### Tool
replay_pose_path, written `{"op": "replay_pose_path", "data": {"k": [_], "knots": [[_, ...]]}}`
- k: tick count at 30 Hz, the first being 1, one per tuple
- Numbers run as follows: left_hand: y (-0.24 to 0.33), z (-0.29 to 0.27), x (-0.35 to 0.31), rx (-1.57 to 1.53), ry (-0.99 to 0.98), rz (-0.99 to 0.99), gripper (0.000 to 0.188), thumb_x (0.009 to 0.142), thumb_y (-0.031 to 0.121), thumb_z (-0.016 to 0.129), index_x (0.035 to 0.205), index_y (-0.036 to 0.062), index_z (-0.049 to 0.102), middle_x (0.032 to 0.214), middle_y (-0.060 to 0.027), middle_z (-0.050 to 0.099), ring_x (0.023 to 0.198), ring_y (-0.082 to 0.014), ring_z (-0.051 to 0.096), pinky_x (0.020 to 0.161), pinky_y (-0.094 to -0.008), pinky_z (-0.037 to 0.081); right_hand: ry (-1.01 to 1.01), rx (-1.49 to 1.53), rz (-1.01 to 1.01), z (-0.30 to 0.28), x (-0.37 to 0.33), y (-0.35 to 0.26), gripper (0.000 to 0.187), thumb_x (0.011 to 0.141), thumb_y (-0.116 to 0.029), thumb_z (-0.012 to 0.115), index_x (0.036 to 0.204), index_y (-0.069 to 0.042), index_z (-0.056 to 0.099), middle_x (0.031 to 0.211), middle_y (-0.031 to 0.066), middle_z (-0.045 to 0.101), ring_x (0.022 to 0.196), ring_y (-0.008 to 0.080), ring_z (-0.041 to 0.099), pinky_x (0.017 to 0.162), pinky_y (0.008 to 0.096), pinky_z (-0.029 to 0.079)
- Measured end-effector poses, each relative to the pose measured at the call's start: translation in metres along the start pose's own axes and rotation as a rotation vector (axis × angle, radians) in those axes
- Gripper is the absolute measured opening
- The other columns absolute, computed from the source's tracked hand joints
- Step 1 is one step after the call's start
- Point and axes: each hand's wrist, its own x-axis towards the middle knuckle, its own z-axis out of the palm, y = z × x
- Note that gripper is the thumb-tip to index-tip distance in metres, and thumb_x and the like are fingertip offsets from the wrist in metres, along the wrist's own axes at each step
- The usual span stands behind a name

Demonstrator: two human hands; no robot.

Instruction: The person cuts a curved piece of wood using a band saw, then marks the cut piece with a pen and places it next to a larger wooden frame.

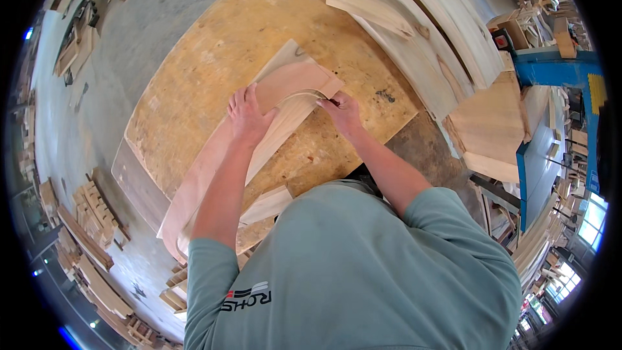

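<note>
Curved pale wooden template [214, 175] is lying lengthwise over a lighter wooden board [285, 123] on the round, yellowish chipboard bench [214, 45], running from the bench's middle toward its near edge. We are pressing our left hand [248, 115] flat on the template, fingers spread wide. Our right hand [342, 111] is pinching what looks like a dark pencil [331, 100], fingers closed narrowly, its tip touching the template's curved edge. Stacked pale planks [414, 32] are lining the bench's far right edge.
</note>
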Motion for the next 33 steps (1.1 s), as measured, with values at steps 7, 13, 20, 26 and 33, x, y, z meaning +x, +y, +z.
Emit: {"op": "replay_pose_path", "data": {"k": [7, 13, 20, 26, 33], "knots": [[-0.006, -0.003, 0.003, 0.021, 0.019, 0.041, 0.086, 0.072, 0.033, 0.089, 0.143, 0.0059, 0.05, 0.138, -0.014, 0.049, 0.131, -0.0352, 0.043, 0.114, -0.049, 0.033, -0.062, 0.007, -0.068, -0.001, 0.006, -0.006, 0.02, 0.091, -0.006, 0.077, 0.109, 0.002, 0.074, 0.095, 0.0025, 0.071, 0.084, 0.0097, 0.061, 0.075, 0.0283, 0.052], [-0.009, -0.001, 0.003, 0.009, 0.049, 0.081, 0.087, 0.071, 0.035, 0.089, 0.142, 0.0047, 0.05, 0.136, -0.0185, 0.051, 0.129, -0.0376, 0.044, 0.114, -0.0505, 0.033, -0.012, 0.09, -0.025, 0.004, 0.012, 0.006, 0.019, 0.091, -0.005, 0.077, 0.109, 0.0, 0.074, 0.094, 0.0009, 0.071, 0.085, 0.0095, 0.062, 0.076, 0.0284, 0.052], [-0.009, 0.002, 0.002, 0.045, 0.051, 0.08, 0.086, 0.071, 0.037, 0.089, 0.142, 0.0047, 0.05, 0.135, -0.018, 0.05, 0.128, -0.0375, 0.044, 0.113, -0.0506, 0.034, -0.021, 0.098, 0.006, 0.004, 0.015, 0.003, 0.021, 0.091, -0.003, 0.078, 0.111, 0.0, 0.073, 0.096, 0.0001, 0.073, 0.087, 0.0082, 0.062, 0.077, 0.0273, 0.053], [-0.008, -0.002, 0.002, 0.051, 0.019, 0.076, 0.085, 0.074, 0.036, 0.087, 0.143, 0.0056, 0.049, 0.137, -0.0167, 0.048, 0.13, -0.0375, 0.043, 0.113, -0.051, 0.034, 0.007, 0.112, 0.009, 0.007, 0.015, -0.004, 0.024, 0.09, -0.002, 0.078, 0.113, -0.001, 0.074, 0.101, -0.0002, 0.075, 0.09, 0.008, 0.063, 0.08, 0.0273, 0.054], [-0.005, -0.01, 0.005, 0.056, -0.029, 0.08, 0.082, 0.075, 0.034, 0.085, 0.142, 0.005, 0.049, 0.138, -0.0165, 0.048, 0.129, -0.0382, 0.044, 0.113, -0.0514, 0.035, 0.03, 0.108, 0.061, 0.009, 0.019, 0.0, 0.024, 0.09, -0.002, 0.078, 0.114, -0.002, 0.074, 0.102, -0.0002, 0.076, 0.091, 0.0069, 0.064, 0.081, 0.0269, 0.054]]}}
